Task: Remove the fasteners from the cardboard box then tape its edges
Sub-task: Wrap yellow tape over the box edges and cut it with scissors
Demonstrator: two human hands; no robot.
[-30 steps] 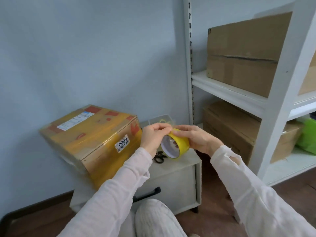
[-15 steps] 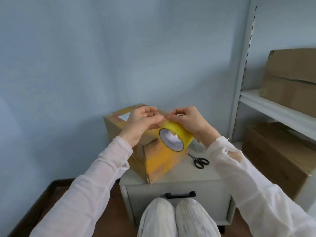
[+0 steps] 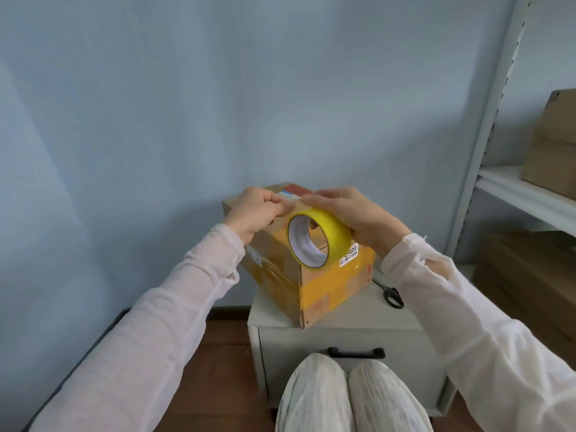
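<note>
right hand point(image 3: 358, 218) grips yellow tape roll point(image 3: 319, 240) above cardboard box point(image 3: 327, 282); left hand point(image 3: 257, 213) pinches at roll top edge.

Thin, slightly sheer pinkish-white sleeves point(image 3: 174, 307) reach the wrists of the bare left hand point(image 3: 258, 213) and right hand point(image 3: 358, 219), the right sleeve point(image 3: 473, 325) has a small hole point(image 3: 444, 271) near its cuff point(image 3: 405, 246), and the trousers point(image 3: 352, 397) are pale and ribbed.
</note>
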